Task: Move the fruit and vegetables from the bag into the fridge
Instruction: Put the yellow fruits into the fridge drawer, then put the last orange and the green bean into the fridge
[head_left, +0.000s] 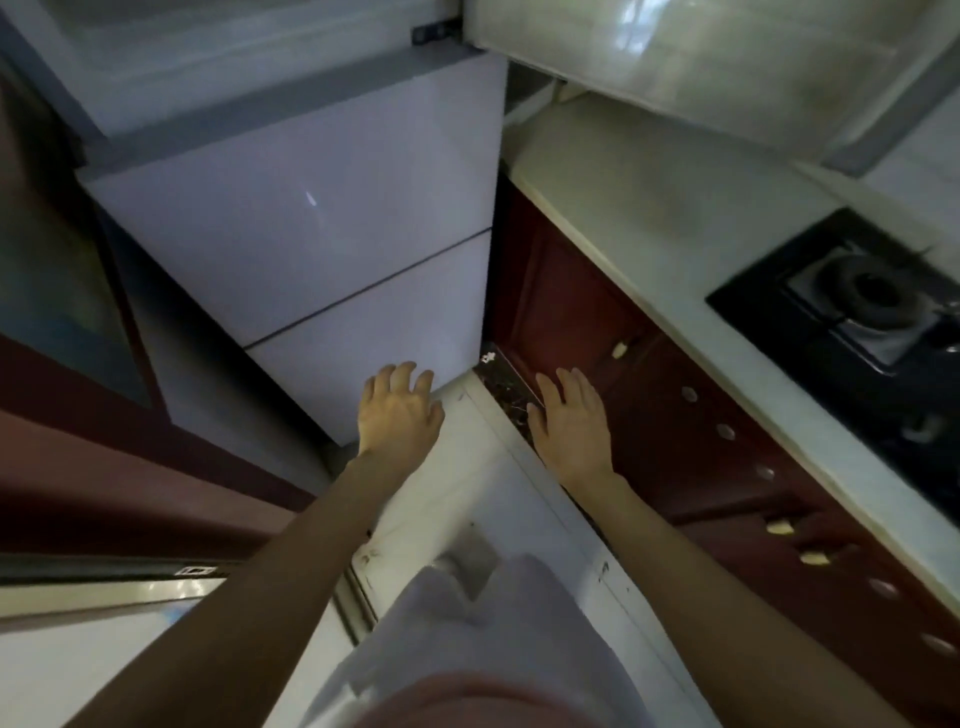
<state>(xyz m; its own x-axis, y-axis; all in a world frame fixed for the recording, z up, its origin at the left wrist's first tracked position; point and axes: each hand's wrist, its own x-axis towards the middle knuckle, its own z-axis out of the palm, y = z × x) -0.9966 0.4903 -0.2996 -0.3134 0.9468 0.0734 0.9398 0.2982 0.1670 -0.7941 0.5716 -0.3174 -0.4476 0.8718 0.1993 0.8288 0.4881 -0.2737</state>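
Nearest the lens, pale crumpled stuff (467, 613) low in the middle, over something pinkish: bag or clothing, cannot tell. No fruit or vegetables visible anywhere, so whereabouts not to be judged from this view. Both forearms stretched forward and down toward the floor (467, 493). Left hand (400, 410) empty, fingers loosely spread, in front of the bottom corner of the lowest drawer (363, 332) of the fridge (311, 218); touching it or not, cannot tell. Right hand (571, 421) empty too, fingers straight and apart, over the dark gap between fridge and red cupboard (675, 415). Probably reaching low to pick something up or to pull that drawer, which is only a guess. Both lower drawers closed; upper door (675, 62) swung open above the desk (649, 197), presumably so produce can go straight in. Stove (872, 301) set into the desk, well apart from both hands
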